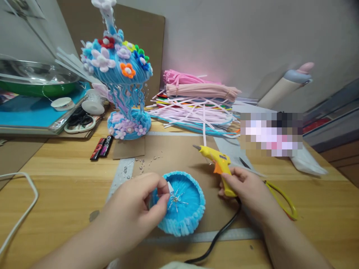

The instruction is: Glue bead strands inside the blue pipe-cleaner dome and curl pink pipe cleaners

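Near the table's (56, 194) front edge, the left hand (134, 209) pinches something small (perhaps wire) inside the blue bowl (185, 216); the right hand (246, 188) grips the glue gun (217, 164).

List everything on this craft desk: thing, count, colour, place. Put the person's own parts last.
blue fuzzy dish: one, sky blue, near centre, on cardboard
bead wires: a small silvery cluster, in the dish's middle
glue gun: one, yellow with orange trigger, right of the dish
black cord: one, runs from the gun to the near edge
flower sculpture: one, blue with mixed-colour flowers, back left
pipe cleaners: a pile, mostly pink, back centre
scissors: one pair, yellow handles, far right
lighters: two, black and red, left of centre
metal bowl: one, silver, far left
left hand: fingers pinching at the bead wires
right hand: gripping the glue gun
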Motion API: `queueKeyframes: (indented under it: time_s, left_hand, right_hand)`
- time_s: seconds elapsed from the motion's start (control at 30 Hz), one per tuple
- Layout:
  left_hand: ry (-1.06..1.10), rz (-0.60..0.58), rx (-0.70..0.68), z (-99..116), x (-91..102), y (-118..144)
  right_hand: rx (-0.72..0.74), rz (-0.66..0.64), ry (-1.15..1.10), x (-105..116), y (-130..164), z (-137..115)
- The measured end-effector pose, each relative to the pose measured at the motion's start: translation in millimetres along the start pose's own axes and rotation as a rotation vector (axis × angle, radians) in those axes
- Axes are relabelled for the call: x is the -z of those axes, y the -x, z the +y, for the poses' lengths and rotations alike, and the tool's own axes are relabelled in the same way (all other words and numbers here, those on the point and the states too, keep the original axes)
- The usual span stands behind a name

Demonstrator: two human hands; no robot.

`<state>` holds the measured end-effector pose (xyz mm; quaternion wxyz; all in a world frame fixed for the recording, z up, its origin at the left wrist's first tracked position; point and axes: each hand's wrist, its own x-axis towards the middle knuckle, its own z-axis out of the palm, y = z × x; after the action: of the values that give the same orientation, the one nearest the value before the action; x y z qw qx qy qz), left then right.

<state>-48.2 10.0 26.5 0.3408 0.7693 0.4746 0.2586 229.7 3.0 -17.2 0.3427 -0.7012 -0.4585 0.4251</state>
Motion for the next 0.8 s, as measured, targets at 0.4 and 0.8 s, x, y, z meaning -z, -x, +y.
queueKeyframes:
  time_s: [0.4, 0.8]
  left_hand:
    - [0.122, 0.097, 0.054, 0, -1.4, -3]
    - [0.176, 0.072, 0.197, 6, -9.1, -3]
  right_hand:
    - [-0.163, -0.584, -0.997, -11, -7, -35]
    - [-0.025, -0.611, -0.568, -16, 25, -21]
